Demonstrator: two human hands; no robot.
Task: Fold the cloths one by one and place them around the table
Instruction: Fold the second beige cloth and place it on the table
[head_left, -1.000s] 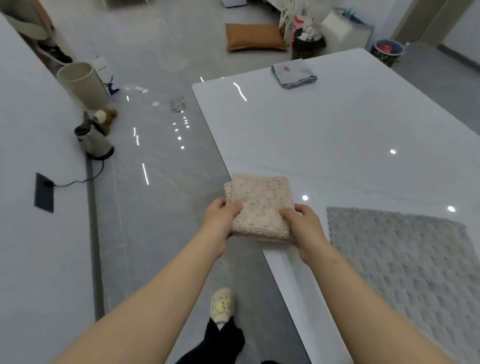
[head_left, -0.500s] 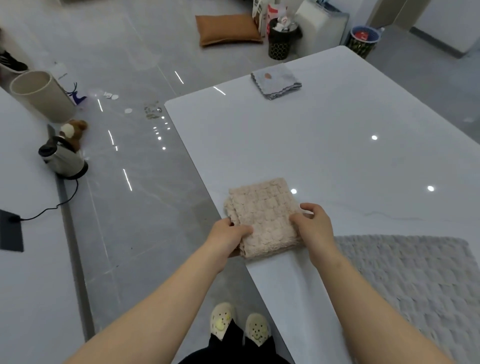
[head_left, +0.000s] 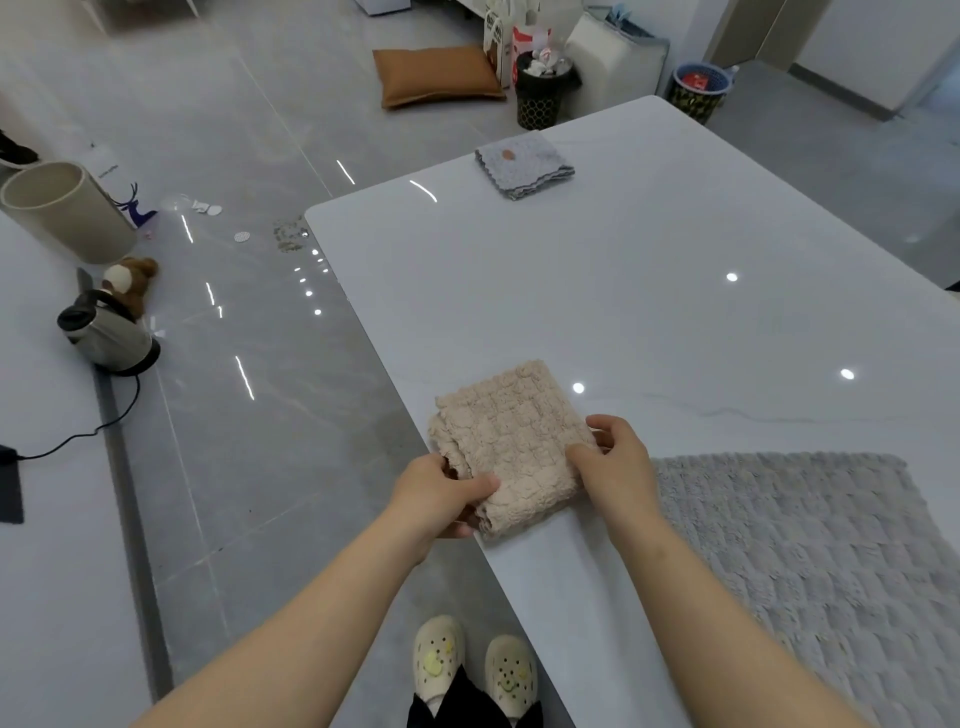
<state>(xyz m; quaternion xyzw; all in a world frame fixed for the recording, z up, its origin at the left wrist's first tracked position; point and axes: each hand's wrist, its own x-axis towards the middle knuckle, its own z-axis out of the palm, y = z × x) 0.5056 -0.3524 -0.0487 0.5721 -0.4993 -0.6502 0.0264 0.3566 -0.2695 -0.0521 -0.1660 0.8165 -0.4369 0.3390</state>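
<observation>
a beige cloth (head_left: 511, 441) with a puffy, bubbled weave lies folded into a thick, roughly square pad at the near left edge of the white glossy table (head_left: 623, 291), its near left corner hanging just past the rim; the layered edges show along its left side. the left hand (head_left: 441, 493) pinches that overhanging corner, thumb pressed on top and the other fingers curled beneath, out of sight. the right hand (head_left: 615, 467) holds the cloth's right edge, thumb lying on the top face and the fingers curled round the side. just right of the beige cloth, near but apart from it, a large grey cloth (head_left: 810, 561) of the same bubbled texture lies spread flat over the near right part of the table. at the far left corner of the table sits a small grey-blue cloth (head_left: 524, 169), folded, with a wavy hem and a small brown mark on it. on the grey floor to the left stand a steel kettle (head_left: 106, 335) with its cord trailing, a brown plush toy (head_left: 132, 278) just behind it and a cream cylinder bin (head_left: 62, 210) lying tilted. beyond the table lie a brown cushion (head_left: 439, 75), a black waste bin (head_left: 543, 91) and a blue basket (head_left: 698, 91). a pair of pale slippers (head_left: 470, 660) stands below the table edge
</observation>
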